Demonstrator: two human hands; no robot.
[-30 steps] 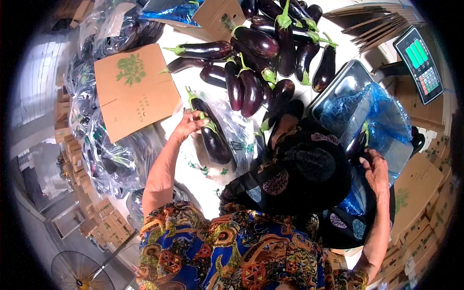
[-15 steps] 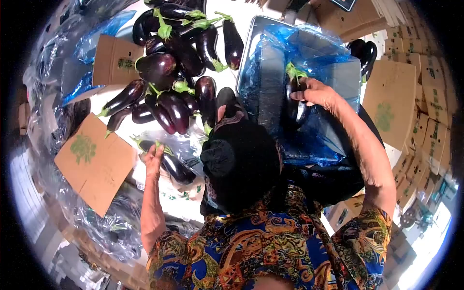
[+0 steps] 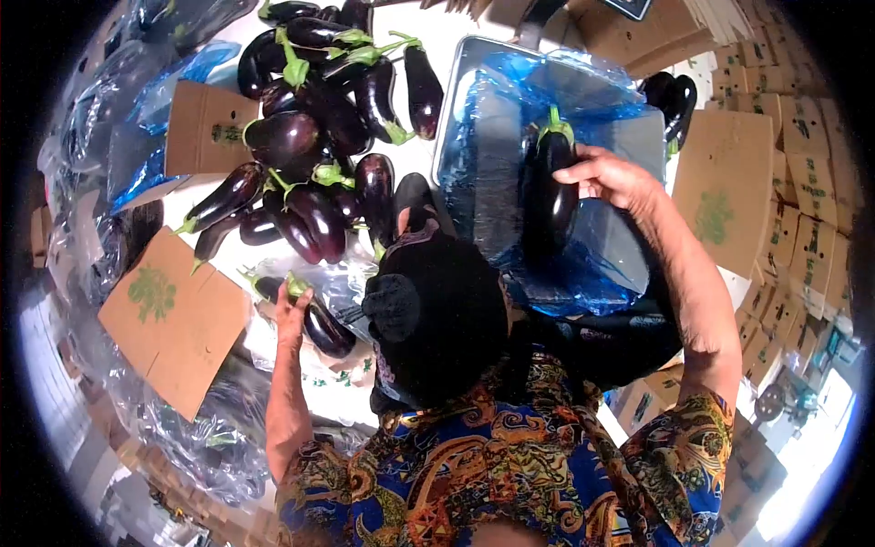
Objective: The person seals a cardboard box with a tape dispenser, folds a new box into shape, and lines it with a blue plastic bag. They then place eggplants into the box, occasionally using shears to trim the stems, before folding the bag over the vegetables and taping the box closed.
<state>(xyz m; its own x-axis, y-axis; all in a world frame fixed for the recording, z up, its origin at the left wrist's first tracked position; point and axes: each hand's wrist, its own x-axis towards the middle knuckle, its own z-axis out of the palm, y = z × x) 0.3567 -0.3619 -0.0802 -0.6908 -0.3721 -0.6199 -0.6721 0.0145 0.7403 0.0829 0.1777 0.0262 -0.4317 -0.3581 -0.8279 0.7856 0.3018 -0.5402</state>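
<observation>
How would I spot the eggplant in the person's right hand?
Find the metal tray lined with a blue bag, beside the eggplant pile. Over it, the right hand grips one eggplant, the only one against blue plastic.

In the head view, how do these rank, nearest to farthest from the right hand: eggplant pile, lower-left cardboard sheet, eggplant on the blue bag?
1. Eggplant on the blue bag, in the right hand.
2. Eggplant pile, upper left.
3. Cardboard sheet, lower left.
</observation>
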